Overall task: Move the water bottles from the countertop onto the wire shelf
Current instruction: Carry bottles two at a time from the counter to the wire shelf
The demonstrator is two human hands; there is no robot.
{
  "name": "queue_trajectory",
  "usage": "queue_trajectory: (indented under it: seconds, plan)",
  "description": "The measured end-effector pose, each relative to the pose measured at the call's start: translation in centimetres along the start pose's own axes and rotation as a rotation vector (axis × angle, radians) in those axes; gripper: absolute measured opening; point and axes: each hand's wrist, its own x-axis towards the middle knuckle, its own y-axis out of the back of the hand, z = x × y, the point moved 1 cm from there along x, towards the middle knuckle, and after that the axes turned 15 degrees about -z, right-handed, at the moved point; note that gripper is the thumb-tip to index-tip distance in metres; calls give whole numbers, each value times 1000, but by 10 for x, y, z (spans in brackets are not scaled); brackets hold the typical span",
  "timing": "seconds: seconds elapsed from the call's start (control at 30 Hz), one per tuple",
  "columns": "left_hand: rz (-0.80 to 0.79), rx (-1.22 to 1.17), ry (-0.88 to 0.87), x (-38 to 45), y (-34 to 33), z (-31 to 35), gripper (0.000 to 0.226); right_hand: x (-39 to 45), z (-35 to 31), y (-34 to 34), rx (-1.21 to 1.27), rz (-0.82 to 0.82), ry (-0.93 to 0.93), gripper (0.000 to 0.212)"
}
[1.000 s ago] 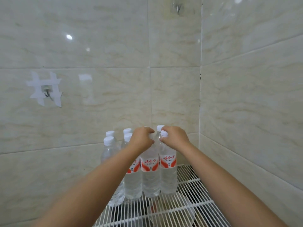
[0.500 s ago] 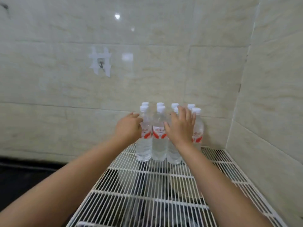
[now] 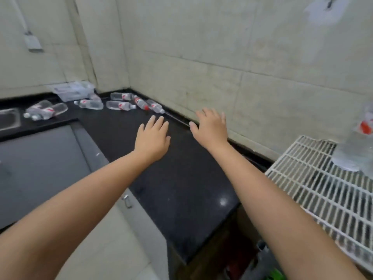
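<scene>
Water bottles (image 3: 120,105) are lying on their sides at upper left on the countertop (image 3: 177,184). Left hand (image 3: 152,138) and right hand (image 3: 210,128) are reaching empty, fingers spread; grasping mid-body should stop rolling before carrying to the wire shelf (image 3: 323,184) at right.

The dark surface (image 3: 181,178) lies bare between the near edge and the scattered water bottles (image 3: 121,105) lying at its far corner. The tiled wall (image 3: 222,77) closes the right side, and the wire shelf (image 3: 323,188) with blurred standing bottles (image 3: 355,150) bounds the near right.
</scene>
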Motion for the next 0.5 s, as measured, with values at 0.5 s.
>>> queue_trajectory:
  seconds: [0.5]
  plan:
    - [-262,-84,296,5,-75,-336,48,124,-284,-215,34,-358,176,47]
